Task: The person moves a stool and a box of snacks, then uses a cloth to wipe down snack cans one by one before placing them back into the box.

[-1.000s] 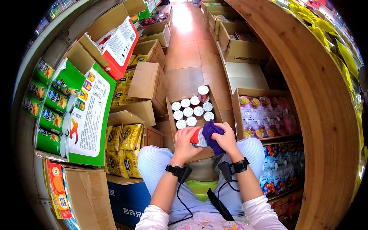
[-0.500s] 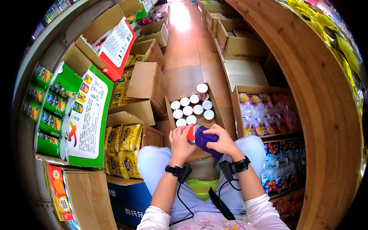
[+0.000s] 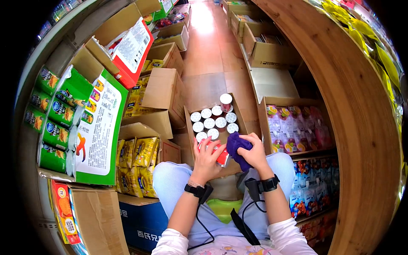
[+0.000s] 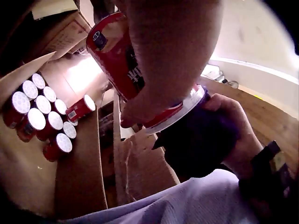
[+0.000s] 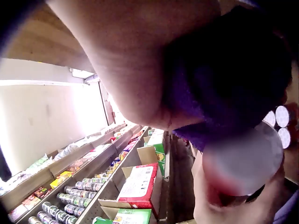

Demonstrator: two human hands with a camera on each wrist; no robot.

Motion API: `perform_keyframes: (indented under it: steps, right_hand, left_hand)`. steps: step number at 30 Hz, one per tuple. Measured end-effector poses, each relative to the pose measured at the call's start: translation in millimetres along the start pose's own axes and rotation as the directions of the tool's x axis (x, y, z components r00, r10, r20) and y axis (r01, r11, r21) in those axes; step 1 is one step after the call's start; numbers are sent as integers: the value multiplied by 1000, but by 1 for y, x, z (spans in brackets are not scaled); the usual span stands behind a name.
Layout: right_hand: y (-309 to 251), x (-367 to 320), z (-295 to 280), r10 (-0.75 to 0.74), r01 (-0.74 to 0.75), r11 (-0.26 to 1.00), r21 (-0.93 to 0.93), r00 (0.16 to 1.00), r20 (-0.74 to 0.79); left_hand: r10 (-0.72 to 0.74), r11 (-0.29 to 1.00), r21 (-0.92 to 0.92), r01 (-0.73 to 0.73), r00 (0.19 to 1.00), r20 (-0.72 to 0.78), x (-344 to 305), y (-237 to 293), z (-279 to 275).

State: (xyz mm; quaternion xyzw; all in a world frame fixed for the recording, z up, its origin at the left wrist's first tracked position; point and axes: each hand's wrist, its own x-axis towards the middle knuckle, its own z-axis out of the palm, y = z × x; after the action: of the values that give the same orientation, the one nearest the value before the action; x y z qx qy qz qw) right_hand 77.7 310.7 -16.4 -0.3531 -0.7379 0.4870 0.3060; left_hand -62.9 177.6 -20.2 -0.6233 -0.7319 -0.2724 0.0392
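My left hand grips a red canister that lies tilted, its pale end towards my right hand. The left wrist view shows the canister's printed red side and white rim. A bunched purple cloth is gripped in my right hand, close beside that end. In the right wrist view the pale end looks blurred, just below the cloth. Ahead of both hands an open carton holds several upright red canisters with white lids. One canister stands higher than the others at the far side.
At left, a green display carton has green canisters beside it, and a carton of yellow packets stands nearer. On the right is a carton of pouches beneath a wooden shelf edge. A tiled aisle runs ahead.
The purple cloth first covered the canister's end as both hands shifted left, then came off it to the right. More of the canister's red side now shows under my left fingers.
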Motion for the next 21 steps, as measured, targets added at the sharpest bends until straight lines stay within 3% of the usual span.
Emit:
perform_keyframes:
  steps: [7, 16, 18, 21]
  right_hand:
    - [6, 2, -1, 58, -57, 998, 12, 998, -36]
    - [13, 3, -1, 112, -124, 977, 177, 991, 75]
    - [12, 0, 1, -35, 16, 992, 124, 988, 149]
    - [-5, -6, 5, -56, 42, 997, 69, 975, 215]
  left_hand:
    - [1, 995, -96, -6, 999, -50, 3, 5, -12]
    - [-113, 948, -311, 70, 986, -124, 4, 7, -20]
    - [-195, 870, -480, 109, 972, -133, 2, 0, -9]
    - [-346, 733, -647, 207, 934, -93, -4, -14, 10]
